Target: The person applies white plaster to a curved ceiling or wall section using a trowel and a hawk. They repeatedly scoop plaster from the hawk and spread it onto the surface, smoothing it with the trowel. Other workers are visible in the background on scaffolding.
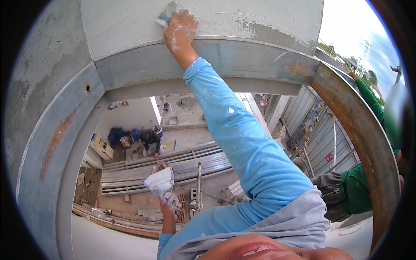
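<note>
Up against the pale plastered wall (130, 19), my right hand (181, 29) is closed round a scraper (167, 15) with a blue and grey blade. White smears cover the fingers. The tool rests on the wall just above a grey steel beam (143, 63). Down at the lower left, my left hand (170, 207) grips a pan (160, 182) holding white filler; part of its fingers is hidden or coated with the same paste. A blue sleeve (242, 134), spotted with white, runs along my right arm.
A steel frame surrounds the opening below me, with a rusty beam (355, 121) at right. Far below, a person (150, 138) bends by stacked metal lengths (164, 167). Another person in a green sleeve (359, 190) is close at right. A metal sheet fence (329, 134) stands beyond.
</note>
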`<state>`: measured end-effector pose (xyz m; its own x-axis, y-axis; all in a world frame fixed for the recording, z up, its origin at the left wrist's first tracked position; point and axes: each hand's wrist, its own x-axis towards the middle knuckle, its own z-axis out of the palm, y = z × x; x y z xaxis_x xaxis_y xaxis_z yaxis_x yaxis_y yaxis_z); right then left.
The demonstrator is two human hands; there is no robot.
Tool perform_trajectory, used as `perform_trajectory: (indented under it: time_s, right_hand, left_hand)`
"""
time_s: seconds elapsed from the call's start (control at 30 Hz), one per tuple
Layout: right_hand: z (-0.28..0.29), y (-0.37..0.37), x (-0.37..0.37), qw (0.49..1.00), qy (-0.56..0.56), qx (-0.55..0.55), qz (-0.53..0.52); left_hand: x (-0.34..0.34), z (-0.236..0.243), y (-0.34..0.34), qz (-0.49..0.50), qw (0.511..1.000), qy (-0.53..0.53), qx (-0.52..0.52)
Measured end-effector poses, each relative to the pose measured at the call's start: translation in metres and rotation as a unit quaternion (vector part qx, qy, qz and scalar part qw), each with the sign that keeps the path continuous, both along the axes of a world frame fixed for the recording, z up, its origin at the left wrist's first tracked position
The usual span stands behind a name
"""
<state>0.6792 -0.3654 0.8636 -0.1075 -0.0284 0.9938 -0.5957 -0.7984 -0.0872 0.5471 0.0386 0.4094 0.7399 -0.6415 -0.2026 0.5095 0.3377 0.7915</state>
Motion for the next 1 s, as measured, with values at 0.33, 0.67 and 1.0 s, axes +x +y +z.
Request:
perform_trajectory:
  time_s: [0.33,0.67,1.0]
  right_hand:
    - [0.008,-0.057,-0.23,0.998,-0.045,0.051,0.013]
    - [0.002,-0.241,-0.438,0.908,-0.109,0.361,-0.18]
    - [-0.012,-0.045,-0.122,0.985,-0.08,0.139,-0.069]
  left_hand:
    - [-0.005,0.012,0.007,-0.01,0.999,-0.023,0.043]
    - [0.006,0.019,-0.019,-0.066,0.997,-0.016,0.021]
    - [-0.004,0.025,-0.017,-0.033,0.999,-0.019,-0.018]
